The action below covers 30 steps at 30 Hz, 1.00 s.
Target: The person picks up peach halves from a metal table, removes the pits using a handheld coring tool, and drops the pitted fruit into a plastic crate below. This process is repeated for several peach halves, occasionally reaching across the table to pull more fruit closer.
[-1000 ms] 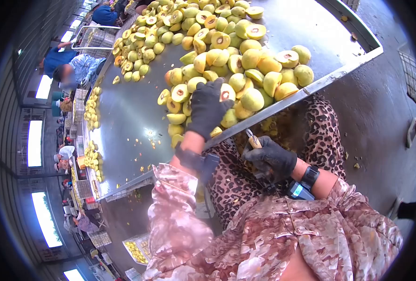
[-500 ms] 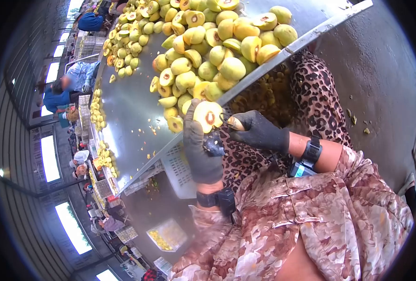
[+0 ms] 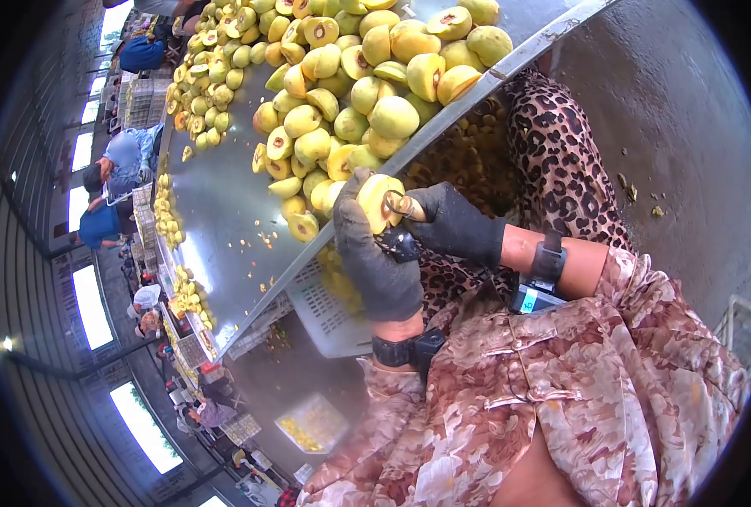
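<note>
My left hand (image 3: pixel 374 258), in a dark grey glove with a shiny black wrap at the thumb, is closed around a yellow peach half (image 3: pixel 375 196). Its cut face is turned toward my right hand, with the brownish pit area at its centre. In my gloved right hand (image 3: pixel 462 225) is a pitting tool (image 3: pixel 414 208) with a pale handle, gripped close to its end. The tool's thin curved blade lies against the middle of the cut face. Just beyond both hands, a heap of peach halves (image 3: pixel 342 118) covers part of the metal table (image 3: pixel 232 190).
The table's raised metal rim (image 3: pixel 477 89) runs diagonally past my hands. Below it are a white perforated crate (image 3: pixel 329 317) and a dark mass of fruit scraps (image 3: pixel 468 156) beside my leg. A pale tub (image 3: pixel 315 422) stands on the floor. Other people (image 3: pixel 130 160) sit across the table.
The pitting tool's blade has moved from the peach half's edge onto the pit area. The peach half has turned toward my right hand, and the view has shifted slightly.
</note>
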Available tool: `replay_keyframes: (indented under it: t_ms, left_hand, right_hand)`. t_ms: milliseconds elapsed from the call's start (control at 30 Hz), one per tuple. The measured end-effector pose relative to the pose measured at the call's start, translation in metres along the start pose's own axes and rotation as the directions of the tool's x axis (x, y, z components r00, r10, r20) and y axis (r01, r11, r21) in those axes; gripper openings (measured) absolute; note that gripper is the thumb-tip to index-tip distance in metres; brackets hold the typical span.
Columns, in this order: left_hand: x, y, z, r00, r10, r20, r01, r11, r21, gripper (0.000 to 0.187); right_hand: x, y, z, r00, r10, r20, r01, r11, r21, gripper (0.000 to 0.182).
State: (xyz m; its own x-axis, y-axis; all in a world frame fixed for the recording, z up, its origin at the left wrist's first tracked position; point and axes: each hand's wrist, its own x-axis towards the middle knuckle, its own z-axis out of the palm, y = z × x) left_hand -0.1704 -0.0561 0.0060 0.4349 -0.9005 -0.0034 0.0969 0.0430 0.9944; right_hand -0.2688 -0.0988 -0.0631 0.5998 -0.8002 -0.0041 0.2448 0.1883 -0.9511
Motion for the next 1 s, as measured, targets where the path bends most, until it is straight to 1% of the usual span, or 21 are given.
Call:
replay_keyframes:
  t_ms: [33,133,200,233,300,333,400,533,600,633,700,733,800,833,900,933,1000]
  left_hand:
    - [0.0,-0.002,0.003,1.0,-0.006,-0.012,0.006,1.0,-0.012,0.054]
    - [0.003,-0.004,0.004,0.999,-0.01,-0.035,0.009,0.999,-0.051,0.051]
    - [0.003,-0.007,0.006,0.999,0.008,-0.033,-0.01,0.997,-0.081,0.047]
    - [0.003,-0.007,0.003,0.999,0.026,-0.032,-0.027,0.999,-0.047,0.049]
    - [0.005,-0.007,-0.002,0.998,0.056,-0.021,-0.055,0.998,0.024,0.052]
    - [0.006,-0.005,-0.001,0.998,0.055,-0.031,-0.055,0.998,0.006,0.052]
    - [0.006,-0.001,0.002,0.997,0.048,-0.059,-0.05,0.998,-0.027,0.052]
    - [0.007,-0.003,-0.002,0.999,0.045,-0.024,-0.044,0.999,0.028,0.046]
    - [0.008,0.001,0.003,0.999,0.05,-0.004,-0.05,0.999,0.021,0.045]
    - [0.009,0.001,0.005,0.998,0.067,-0.002,-0.067,0.996,0.06,0.048]
    - [0.011,0.002,0.006,0.995,0.098,0.007,-0.098,0.985,0.142,0.054]
    - [0.012,0.002,0.006,0.997,0.082,-0.005,-0.081,0.992,0.093,0.054]
    - [0.011,0.0,0.006,0.999,0.039,-0.029,-0.039,0.999,0.0,0.054]
    - [0.01,0.0,0.006,0.997,0.078,-0.015,-0.076,0.993,0.09,0.05]
    - [0.007,0.002,0.005,0.988,0.152,0.021,-0.153,0.952,0.265,0.045]
    - [0.007,0.0,0.004,0.992,0.125,0.005,-0.124,0.971,0.203,0.045]
    - [0.007,-0.004,0.002,0.997,0.074,-0.022,-0.072,0.994,0.077,0.045]
  right_hand:
    - [0.001,0.0,-0.002,1.0,0.013,-0.019,-0.014,0.999,-0.035,0.024]
    - [-0.003,-0.006,0.002,0.997,-0.029,-0.073,0.027,0.999,-0.026,0.025]
    - [-0.004,-0.003,0.004,0.983,-0.141,-0.121,0.141,0.99,-0.007,0.025]
    - [-0.003,-0.002,0.006,0.97,-0.195,-0.144,0.197,0.98,-0.001,0.025]
    - [-0.003,-0.002,0.006,0.985,-0.137,-0.105,0.143,0.989,0.047,0.025]
    - [-0.003,-0.003,0.007,0.991,-0.107,-0.084,0.113,0.991,0.073,0.024]
    - [-0.001,-0.002,0.007,0.995,-0.081,-0.055,0.083,0.996,0.04,0.025]
    - [-0.004,-0.01,0.004,0.997,-0.05,-0.053,0.047,0.998,-0.05,0.025]
    - [-0.006,-0.01,0.005,0.978,-0.165,-0.125,0.148,0.98,-0.134,0.025]
    - [-0.007,-0.009,0.005,0.963,-0.223,-0.152,0.195,0.964,-0.18,0.025]
    - [-0.006,-0.008,0.007,0.97,-0.19,-0.154,0.174,0.978,-0.113,0.025]
    - [-0.006,-0.008,0.007,0.972,-0.174,-0.158,0.163,0.984,-0.078,0.024]
    - [-0.005,-0.008,0.005,0.976,-0.174,-0.134,0.161,0.982,-0.101,0.022]
    - [-0.005,-0.008,0.005,0.978,-0.172,-0.117,0.159,0.981,-0.112,0.021]
    - [-0.005,-0.008,0.005,0.989,-0.104,-0.103,0.101,0.994,-0.033,0.023]
    - [-0.004,-0.008,0.006,0.993,-0.074,-0.093,0.075,0.997,0.007,0.024]
    - [-0.002,-0.002,0.005,0.99,-0.105,-0.092,0.103,0.994,-0.032,0.024]
